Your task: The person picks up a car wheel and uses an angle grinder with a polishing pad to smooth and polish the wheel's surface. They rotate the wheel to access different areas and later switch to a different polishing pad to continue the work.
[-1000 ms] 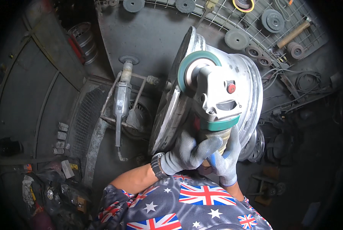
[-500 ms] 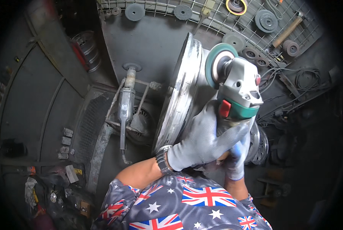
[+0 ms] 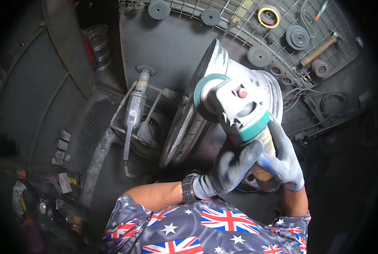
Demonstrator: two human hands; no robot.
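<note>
Two gloved hands, left hand (image 3: 229,169) and right hand (image 3: 282,158), wrap fully closed around the grinder (image 3: 235,112) handle for control; beyond the fingers, its disc meets the upright wheel rim (image 3: 189,127).

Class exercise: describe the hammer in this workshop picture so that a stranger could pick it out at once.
Start at the wire grid panel along the top right wall. Among the round grinding discs hanging there, the hammer lies slanted. Its long wooden handle sets it apart: everything close around it is round and grey.
</note>
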